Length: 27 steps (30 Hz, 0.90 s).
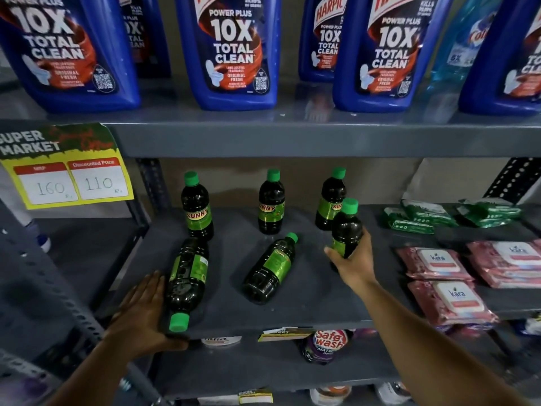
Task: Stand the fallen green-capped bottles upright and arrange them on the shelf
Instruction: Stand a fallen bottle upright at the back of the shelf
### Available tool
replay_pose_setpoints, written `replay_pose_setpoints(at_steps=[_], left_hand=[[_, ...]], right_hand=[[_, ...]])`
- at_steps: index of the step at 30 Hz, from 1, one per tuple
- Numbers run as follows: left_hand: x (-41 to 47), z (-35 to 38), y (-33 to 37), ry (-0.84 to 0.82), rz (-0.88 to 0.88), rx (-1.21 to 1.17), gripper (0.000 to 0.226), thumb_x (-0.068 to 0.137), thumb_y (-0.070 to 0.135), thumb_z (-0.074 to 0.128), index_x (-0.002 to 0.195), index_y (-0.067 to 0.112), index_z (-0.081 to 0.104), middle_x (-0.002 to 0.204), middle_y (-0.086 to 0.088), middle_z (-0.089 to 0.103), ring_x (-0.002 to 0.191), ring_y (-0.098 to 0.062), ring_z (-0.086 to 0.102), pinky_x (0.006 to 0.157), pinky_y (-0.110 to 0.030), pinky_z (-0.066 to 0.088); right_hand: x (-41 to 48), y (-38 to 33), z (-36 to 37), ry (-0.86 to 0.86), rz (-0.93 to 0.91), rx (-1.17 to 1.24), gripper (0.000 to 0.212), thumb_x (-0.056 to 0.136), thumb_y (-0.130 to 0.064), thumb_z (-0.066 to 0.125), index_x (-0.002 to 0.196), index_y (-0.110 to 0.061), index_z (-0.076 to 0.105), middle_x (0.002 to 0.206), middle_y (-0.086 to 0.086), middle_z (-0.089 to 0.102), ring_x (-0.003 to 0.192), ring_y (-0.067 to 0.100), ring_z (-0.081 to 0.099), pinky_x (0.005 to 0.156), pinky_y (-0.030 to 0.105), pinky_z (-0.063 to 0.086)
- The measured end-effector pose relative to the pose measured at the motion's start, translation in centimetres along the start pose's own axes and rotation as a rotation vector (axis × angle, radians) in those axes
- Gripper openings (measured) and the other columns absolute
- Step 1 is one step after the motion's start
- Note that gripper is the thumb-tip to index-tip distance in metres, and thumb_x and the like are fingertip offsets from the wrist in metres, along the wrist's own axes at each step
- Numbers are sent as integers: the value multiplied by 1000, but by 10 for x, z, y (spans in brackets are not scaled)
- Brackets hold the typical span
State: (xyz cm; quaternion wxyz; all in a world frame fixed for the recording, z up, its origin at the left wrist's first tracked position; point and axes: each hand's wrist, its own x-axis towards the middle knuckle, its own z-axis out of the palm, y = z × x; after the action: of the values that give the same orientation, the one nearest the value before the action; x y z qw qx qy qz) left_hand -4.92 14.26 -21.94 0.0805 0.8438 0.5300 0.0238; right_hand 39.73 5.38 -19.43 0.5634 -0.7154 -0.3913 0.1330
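Three dark green-capped bottles stand upright at the back of the grey shelf (307,291): left (196,206), middle (271,202), right (330,200). My right hand (352,260) grips a further bottle (347,230) upright, in front of the right one. Two bottles lie on their sides. One (187,282) lies at the front left with its cap toward me at the shelf edge; my left hand (143,313) rests flat against its left side, fingers at the shelf edge. The other fallen bottle (270,269) lies in the middle, cap pointing back and right.
Large blue cleaner bottles (234,51) fill the shelf above. Pink wipe packs (448,297) and green packs (421,216) lie on the right of the same shelf. A yellow price sign (67,177) hangs at left. A perforated metal upright (44,276) runs along the left.
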Motion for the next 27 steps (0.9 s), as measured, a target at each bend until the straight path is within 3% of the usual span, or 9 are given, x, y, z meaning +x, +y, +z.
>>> replay_pose_setpoints(at_steps=[5, 7, 11, 15, 17, 19, 22, 25, 27], left_hand=[[-1, -1, 1, 11, 9, 3, 168, 27, 106, 45, 153, 8, -6, 162, -8, -8, 148, -20, -7, 121, -37, 1], [-1, -1, 2, 13, 9, 9, 166, 29, 105, 49, 153, 9, -6, 162, -7, -9, 146, -15, -12, 120, -35, 0], [-2, -1, 3, 21, 6, 39, 166, 29, 105, 49, 154, 8, -2, 163, -7, -6, 146, -14, -10, 118, -33, -1], [-2, -2, 2, 17, -5, 25, 167, 27, 106, 45, 153, 9, -4, 162, -5, -9, 145, -14, -11, 119, -35, -1], [-2, -3, 2, 16, -5, 29, 167, 27, 107, 43, 153, 9, -5, 163, -5, -8, 146, -15, -10, 119, -35, 0], [-3, -3, 3, 15, -5, 20, 167, 27, 107, 43, 153, 9, -5, 163, -5, -8, 147, -15, -9, 119, -35, -1], [-3, -4, 4, 13, -6, 3, 167, 28, 107, 44, 153, 8, -6, 162, -5, -10, 144, -12, -14, 119, -34, -3], [-3, -4, 4, 20, -3, 12, 166, 29, 107, 44, 153, 8, -7, 162, -5, -11, 141, -10, -17, 118, -33, -4], [-4, -5, 4, 16, 2, 8, 165, 30, 107, 44, 153, 8, -8, 162, -6, -11, 143, -12, -16, 118, -33, -4]], right_hand=[[1, 11, -9, -39, 87, 6, 88, 67, -29, 89, 136, -32, 34, 110, -21, 53, 107, 13, 55, 90, 33, 44], [0, 12, -12, -42, 34, -48, 84, 60, -37, 90, 128, -30, 41, 115, -12, 55, 114, 17, 53, 90, 35, 45], [-7, 11, -14, 82, -47, -208, 100, 47, -53, 90, 129, -20, 44, 122, 3, 52, 121, 22, 41, 93, 39, 44], [-4, 6, -11, 98, -3, -173, 79, 52, -47, 90, 115, -18, 51, 109, 5, 62, 108, 26, 59, 83, 39, 54], [-2, 8, -12, 79, 36, -140, 63, 58, -40, 79, 109, -20, 48, 98, -3, 63, 96, 23, 65, 66, 26, 52], [-2, 7, -12, 70, 35, -132, 67, 60, -37, 72, 117, -18, 43, 101, -4, 61, 98, 24, 64, 67, 25, 50], [0, 3, -12, 135, 9, -233, 82, 54, -50, 86, 117, -14, 49, 111, 6, 61, 104, 25, 59, 81, 40, 53], [-2, 1, -10, 96, 68, -173, 77, 52, -44, 82, 115, -22, 43, 101, -6, 59, 96, 22, 64, 66, 29, 50], [1, 0, -8, 70, 76, -155, 80, 52, -41, 77, 119, -20, 38, 103, -6, 57, 100, 25, 63, 66, 29, 48]])
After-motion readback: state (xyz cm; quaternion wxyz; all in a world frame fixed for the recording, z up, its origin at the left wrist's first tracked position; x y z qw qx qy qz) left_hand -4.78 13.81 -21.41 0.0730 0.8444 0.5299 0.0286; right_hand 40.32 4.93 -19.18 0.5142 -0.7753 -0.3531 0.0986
